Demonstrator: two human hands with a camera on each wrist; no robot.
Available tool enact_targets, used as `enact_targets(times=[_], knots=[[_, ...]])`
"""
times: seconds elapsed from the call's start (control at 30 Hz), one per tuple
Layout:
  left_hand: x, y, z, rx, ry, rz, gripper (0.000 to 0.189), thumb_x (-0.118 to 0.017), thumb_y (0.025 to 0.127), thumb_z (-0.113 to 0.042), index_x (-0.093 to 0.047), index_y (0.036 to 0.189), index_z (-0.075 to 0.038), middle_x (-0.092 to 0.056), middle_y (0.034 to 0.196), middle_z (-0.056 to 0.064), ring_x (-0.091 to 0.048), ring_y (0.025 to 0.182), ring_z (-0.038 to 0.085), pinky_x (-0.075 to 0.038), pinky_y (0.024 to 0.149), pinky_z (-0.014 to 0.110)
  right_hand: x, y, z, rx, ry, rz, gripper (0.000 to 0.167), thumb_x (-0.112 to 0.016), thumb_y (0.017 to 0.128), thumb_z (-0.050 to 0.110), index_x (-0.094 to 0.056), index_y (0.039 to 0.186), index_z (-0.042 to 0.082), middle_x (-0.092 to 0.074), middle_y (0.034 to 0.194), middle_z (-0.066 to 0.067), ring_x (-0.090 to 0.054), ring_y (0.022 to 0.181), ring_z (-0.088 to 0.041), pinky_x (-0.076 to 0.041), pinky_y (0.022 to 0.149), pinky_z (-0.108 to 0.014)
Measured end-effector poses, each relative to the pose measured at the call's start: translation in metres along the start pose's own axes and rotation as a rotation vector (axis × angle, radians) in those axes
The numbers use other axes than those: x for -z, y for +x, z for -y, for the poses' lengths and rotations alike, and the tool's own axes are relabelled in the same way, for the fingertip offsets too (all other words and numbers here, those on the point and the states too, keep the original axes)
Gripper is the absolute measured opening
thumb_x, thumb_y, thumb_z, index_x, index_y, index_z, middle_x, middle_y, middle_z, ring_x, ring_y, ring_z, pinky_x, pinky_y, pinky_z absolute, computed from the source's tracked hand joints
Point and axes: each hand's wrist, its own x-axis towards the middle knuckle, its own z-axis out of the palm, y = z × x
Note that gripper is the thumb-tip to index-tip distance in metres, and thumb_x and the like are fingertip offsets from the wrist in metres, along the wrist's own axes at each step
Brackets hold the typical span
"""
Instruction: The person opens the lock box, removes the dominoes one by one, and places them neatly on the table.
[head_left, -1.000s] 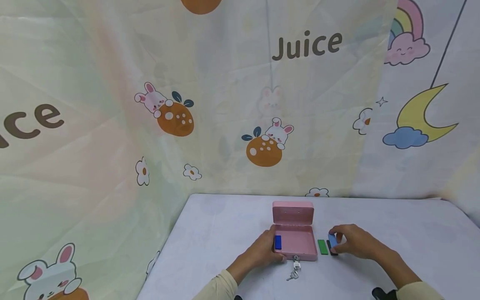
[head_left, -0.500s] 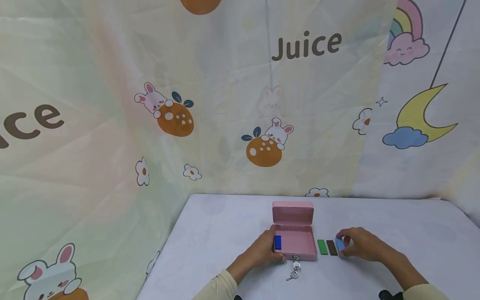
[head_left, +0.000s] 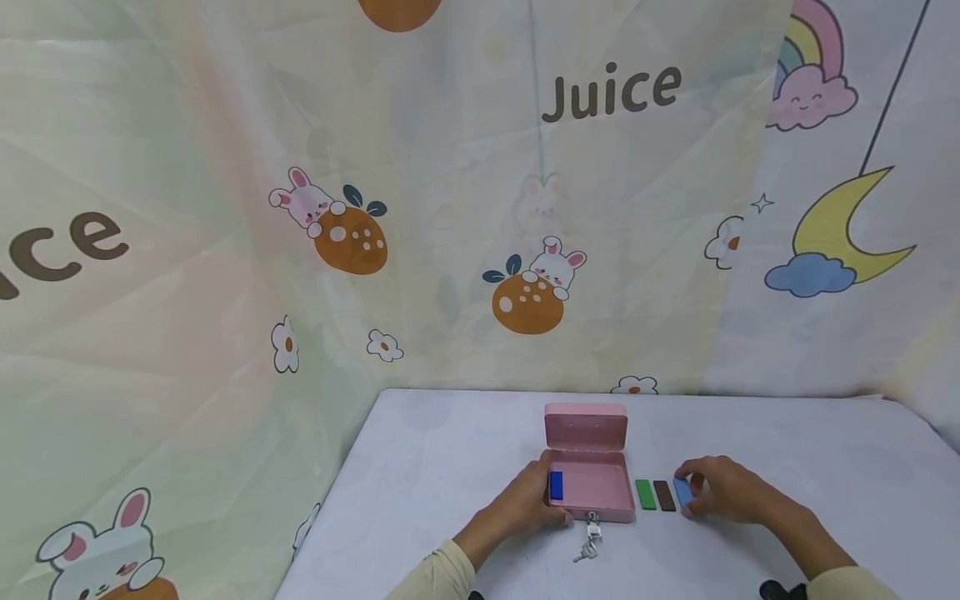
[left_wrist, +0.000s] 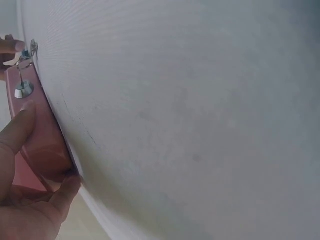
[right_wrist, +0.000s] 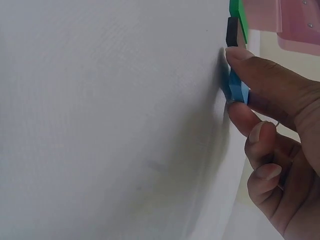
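Observation:
A pink metal box stands on the table with its lid raised. My left hand grips its near left corner, thumb on the front face and fingers along the side. Inside, against the left wall, lies a dark blue block. From the front lock hangs a bunch of keys. To the right of the box, my right hand pinches a light blue block between thumb and fingers, low at the tabletop. A brown block and a green block lie between it and the box.
The white-covered table reaches back to a printed cloth backdrop with bunnies and oranges. Another stretch of cloth hangs along the left side. The raised lid stands behind the box opening.
My right hand has shifted the light blue block rightward, from overlapping the brown block to a spot just right of it. The left hand and the box have stayed put.

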Motion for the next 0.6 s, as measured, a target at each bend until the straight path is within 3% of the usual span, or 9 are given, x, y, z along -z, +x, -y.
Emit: enact_targets(times=[0.6], knots=[[-0.003,0.0026,0.0021,-0.002,0.029,-0.005,0.101,-0.089,0.076,-0.033,-0.027,0.156,-0.023,-0.058,0.135,0.002,-0.059,0.12,0.014,-0.048,0.109,0.039,-0.0025,0.0006,-0.0004,-0.007,0.022,0.011,0.052,-0.089,0.073,0.031,-0.069,0.115,0.009,-0.059,0.084,0.001,-0.052,0.085,-0.017,-0.054,0.077,-0.038]])
